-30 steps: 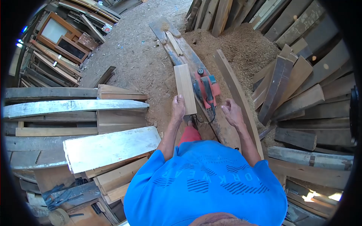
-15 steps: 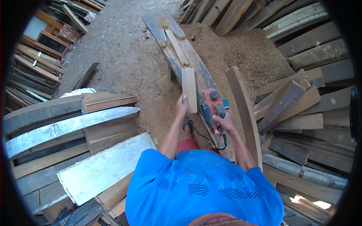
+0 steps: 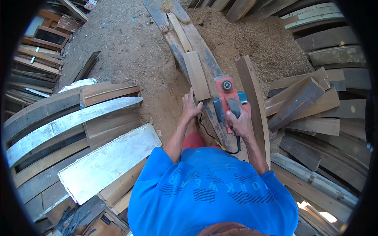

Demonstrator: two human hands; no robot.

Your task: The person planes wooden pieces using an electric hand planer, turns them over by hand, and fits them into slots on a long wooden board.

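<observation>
A short wooden board (image 3: 197, 74) lies on the long wooden bench (image 3: 208, 65), wide face up. My left hand (image 3: 190, 107) is at the board's near left corner, index finger stretched along its edge and thumb by its near end; the fingers are apart. I cannot tell whether the thumb touches the wood. My right hand (image 3: 241, 122) is wrapped around the rear handle of a red electric planer (image 3: 227, 94), just right of the board. The planer's underside is hidden. Past the board's far end, a narrow wooden strip (image 3: 179, 31) lies along the bench.
A long plank (image 3: 254, 94) stands along the bench's right side. The planer's cord (image 3: 232, 152) hangs near my body. Wood shavings (image 3: 252, 43) are heaped beyond. Stacked boards (image 3: 315, 102) crowd the right; a white panel (image 3: 110, 163) lies at left among more planks.
The board has gone from tilted in my left hand to lying flat on the bench. My left hand's fingers have opened. The planer, still gripped, shows more of its top.
</observation>
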